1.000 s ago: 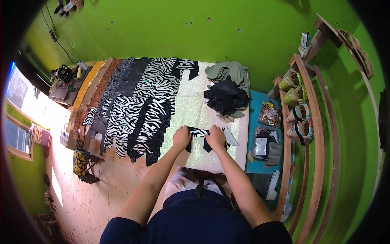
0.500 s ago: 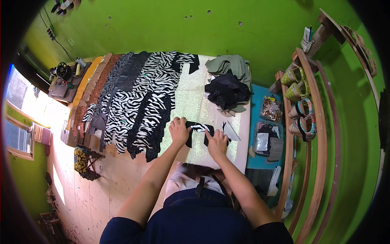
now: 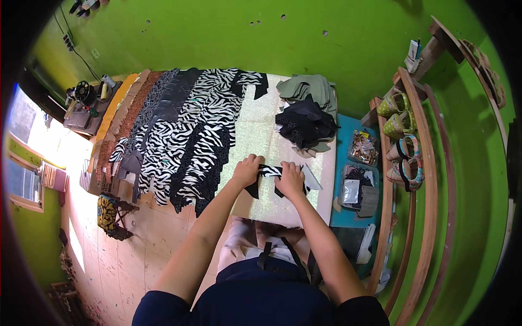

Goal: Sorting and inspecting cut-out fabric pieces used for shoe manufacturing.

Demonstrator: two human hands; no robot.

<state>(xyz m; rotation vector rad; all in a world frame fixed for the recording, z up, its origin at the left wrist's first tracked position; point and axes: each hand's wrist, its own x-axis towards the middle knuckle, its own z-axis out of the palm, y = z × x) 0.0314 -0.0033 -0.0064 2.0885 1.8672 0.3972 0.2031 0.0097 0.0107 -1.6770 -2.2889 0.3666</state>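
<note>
A black-edged zebra-print fabric piece (image 3: 269,171) lies near the front of the light, shimmery table (image 3: 255,122), stretched between my two hands. My left hand (image 3: 248,170) is closed at its left end, and a black flap hangs down below those fingers. At the right end, the bent fingers of my right hand (image 3: 290,179) close on the piece and cover part of it. Just beyond that hand lies a white, pointed scrap (image 3: 311,177). Overlapping rows of zebra-print pieces (image 3: 209,108) cover the table to the left of my hands.
Black cut pieces (image 3: 307,122) and green-grey ones (image 3: 307,89) are heaped at the back right. On the turquoise surface beside the table stand clear containers (image 3: 363,146). A wooden rack (image 3: 421,136) holding shoes (image 3: 398,122) rises at the right. A patterned stool (image 3: 111,217) stands left.
My left hand has shifted right along the fabric piece, closer to my right hand. My right hand now lies further over the piece, its fingers more bent.
</note>
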